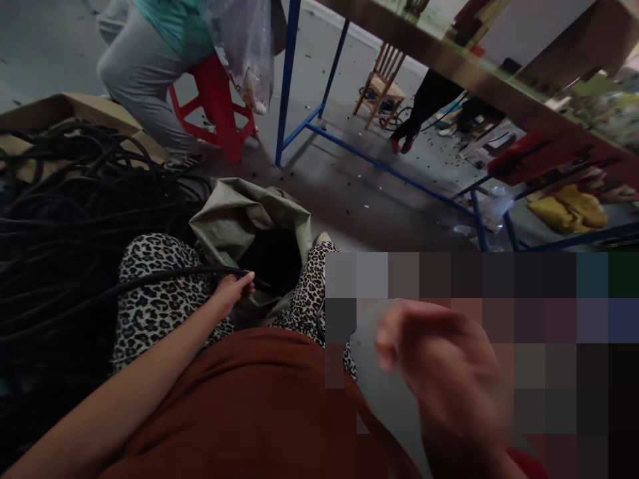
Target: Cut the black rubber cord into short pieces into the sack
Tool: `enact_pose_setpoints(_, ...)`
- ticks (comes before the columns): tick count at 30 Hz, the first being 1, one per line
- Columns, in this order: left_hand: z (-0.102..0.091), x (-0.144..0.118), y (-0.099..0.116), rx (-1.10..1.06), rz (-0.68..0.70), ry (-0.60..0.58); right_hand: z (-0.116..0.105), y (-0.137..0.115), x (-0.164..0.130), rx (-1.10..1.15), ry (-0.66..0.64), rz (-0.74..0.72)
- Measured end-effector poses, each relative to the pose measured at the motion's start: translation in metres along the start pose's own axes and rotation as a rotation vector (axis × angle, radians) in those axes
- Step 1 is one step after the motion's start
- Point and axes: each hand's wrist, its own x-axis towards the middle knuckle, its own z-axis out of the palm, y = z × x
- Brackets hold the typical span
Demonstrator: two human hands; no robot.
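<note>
My left hand (233, 291) is closed on the end of a black cable (164, 273), thumb and fingers pinching it near its tip. The cable runs left across my patterned trouser leg toward a large tangle of black cables (90, 193). Just beyond that hand, an olive-grey woven sack (224, 219) stands with its mouth wide, between my knees; its inside is dark. On the right, my right hand (439, 352) is raised close to the camera and smeared by motion. Its fingers look bent, but whether they hold anything does not show.
A cardboard box (94, 110) sits behind the cables. A person in grey trousers sits on a red stool (217, 106) nearby. A blue-framed workbench (379, 163) crosses the right side, with a wooden chair (382, 86) beyond and a yellow bag (569, 207) beneath. Blurred-out blocks hide the lower right.
</note>
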Motion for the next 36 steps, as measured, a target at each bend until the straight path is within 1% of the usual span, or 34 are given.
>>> enact_pose_setpoints(2, 0.001, -0.002, 0.001, 0.01, 0.009, 0.005, 0.021, 0.015, 0.045, -0.131, 0.012, 0.052)
enact_pose_setpoints(3, 0.002, -0.003, 0.002, 0.021, 0.015, 0.007, 0.029, 0.026, 0.058, -0.219, 0.008, 0.085)
enact_pose_setpoints(4, 0.002, -0.004, 0.004, 0.036, 0.021, 0.009, 0.034, 0.04, 0.065, -0.312, 0.0, 0.103)
enact_pose_setpoints(6, 0.003, -0.006, 0.006, 0.073, 0.041, 0.014, 0.037, 0.067, 0.063, -0.468, -0.06, 0.152)
enact_pose_setpoints(9, 0.004, -0.006, 0.007, 0.126, 0.12, 0.033, 0.037, 0.097, 0.046, -0.671, -0.143, 0.141)
enact_pose_setpoints(11, 0.003, -0.004, 0.006, 0.161, 0.186, 0.056, 0.04, 0.109, 0.038, -0.758, -0.164, 0.113)
enact_pose_setpoints(14, 0.0, 0.0, 0.002, 0.247, 0.253, 0.072, 0.051, 0.122, 0.035, -0.836, -0.182, 0.076)
enact_pose_setpoints(17, -0.003, 0.001, 0.0, 0.315, 0.285, 0.078, 0.062, 0.131, 0.037, -0.898, -0.204, 0.087)
enact_pose_setpoints(20, -0.001, -0.001, 0.001, 0.282, 0.296, 0.091, 0.067, 0.134, 0.039, -0.908, -0.198, 0.117)
enact_pose_setpoints(23, 0.001, -0.003, 0.005, 0.26, 0.291, 0.106, 0.065, 0.133, 0.043, -0.858, -0.179, 0.173)
enact_pose_setpoints(29, -0.002, 0.001, 0.003, 0.332, 0.272, 0.131, 0.055, 0.136, 0.047, -0.707, -0.138, 0.356)
enact_pose_setpoints(34, -0.005, 0.005, 0.002, 0.434, 0.332, 0.135, 0.055, 0.139, 0.04, -0.664, -0.111, 0.355)
enact_pose_setpoints(36, -0.004, 0.004, 0.004, 0.474, 0.346, 0.147, 0.058, 0.137, 0.038, -0.605, -0.065, 0.366)
